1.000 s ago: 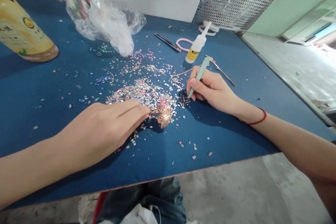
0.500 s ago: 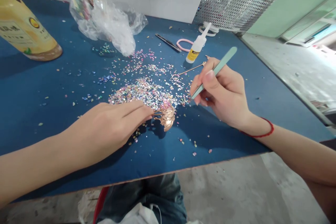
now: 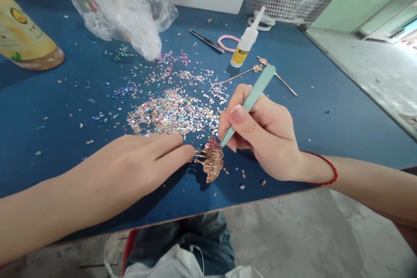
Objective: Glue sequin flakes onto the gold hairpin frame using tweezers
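Gold metal ornament (image 3: pixel 213 166) lies on the blue table (image 3: pixel 342 117), at the edge of a heap of sequins (image 3: pixel 172 113). Left hand (image 3: pixel 137 169) is flat and open, nothing held, fingers just beside the ornament. Pale green tweezers (image 3: pixel 257 100) are pinched in the right hand (image 3: pixel 263 134), tips at the ornament's pink end; whether a sequin is held cannot be told. Sequin placement appears in hand; careful seating there seems called for next.

"What's at four o'clock?"
"A thin red cord bracelet (image 3: pixel 335 176) circles the right wrist (image 3: pixel 317 169), and the forearm above it is bare."
"And at eight o'clock?"
"The left forearm (image 3: pixel 48 208) is bare too."
"Six o'clock?"
"Blue denim jeans (image 3: pixel 208 236), with something white lying across them (image 3: pixel 166 265)."
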A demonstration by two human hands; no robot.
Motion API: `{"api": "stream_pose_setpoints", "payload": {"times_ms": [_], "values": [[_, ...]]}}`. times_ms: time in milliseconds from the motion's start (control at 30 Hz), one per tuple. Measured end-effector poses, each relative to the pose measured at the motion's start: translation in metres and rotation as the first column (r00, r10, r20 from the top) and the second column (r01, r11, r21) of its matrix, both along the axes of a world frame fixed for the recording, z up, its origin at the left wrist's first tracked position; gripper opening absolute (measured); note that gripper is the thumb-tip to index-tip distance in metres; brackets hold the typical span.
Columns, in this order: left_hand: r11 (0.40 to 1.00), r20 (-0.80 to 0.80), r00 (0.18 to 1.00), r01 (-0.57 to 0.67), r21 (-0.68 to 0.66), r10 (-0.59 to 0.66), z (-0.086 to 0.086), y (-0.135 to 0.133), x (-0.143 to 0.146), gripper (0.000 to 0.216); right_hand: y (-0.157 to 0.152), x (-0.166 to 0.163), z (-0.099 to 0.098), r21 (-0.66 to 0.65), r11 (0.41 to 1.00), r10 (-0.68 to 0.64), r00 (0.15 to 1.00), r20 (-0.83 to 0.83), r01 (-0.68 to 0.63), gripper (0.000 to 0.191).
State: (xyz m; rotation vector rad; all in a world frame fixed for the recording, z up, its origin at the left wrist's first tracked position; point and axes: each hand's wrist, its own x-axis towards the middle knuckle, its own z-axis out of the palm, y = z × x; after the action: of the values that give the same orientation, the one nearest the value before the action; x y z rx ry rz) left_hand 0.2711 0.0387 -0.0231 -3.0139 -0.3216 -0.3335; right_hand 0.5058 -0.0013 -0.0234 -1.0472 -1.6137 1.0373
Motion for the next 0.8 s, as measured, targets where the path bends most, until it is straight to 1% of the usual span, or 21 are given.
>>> {"api": "stream_pose_setpoints", "payload": {"times_ms": [100,167,400,633,800], "values": [[0.998,-0.051,0.997,-0.059,0.010,0.060,0.0021,-0.0035,0.0014,0.037,-0.0012,-0.0001,-0.0004,0.022,1.000,0.004,1.000,0.006,-0.005,0.030],[0.997,-0.060,0.995,-0.074,0.014,0.075,0.0030,-0.0050,0.0016,0.037,-0.0009,-0.0005,-0.0002,0.024,1.000,0.009,1.000,0.024,-0.010,0.031],[0.997,-0.089,0.993,-0.083,-0.002,0.083,0.0051,-0.0051,0.0014,0.040,0.0005,-0.0015,-0.0009,0.043,0.997,0.063,0.998,0.015,-0.064,0.028],[0.998,-0.070,0.995,-0.066,0.012,0.067,0.0059,-0.0050,0.0030,0.043,-0.0019,0.0007,-0.0025,0.057,0.997,0.047,0.998,0.046,-0.049,0.025],[0.998,-0.080,0.995,-0.065,0.019,0.066,0.0061,-0.0046,0.0027,0.044,-0.0037,0.0009,-0.0001,0.098,0.995,0.015,0.992,0.125,-0.028,0.027]]}}
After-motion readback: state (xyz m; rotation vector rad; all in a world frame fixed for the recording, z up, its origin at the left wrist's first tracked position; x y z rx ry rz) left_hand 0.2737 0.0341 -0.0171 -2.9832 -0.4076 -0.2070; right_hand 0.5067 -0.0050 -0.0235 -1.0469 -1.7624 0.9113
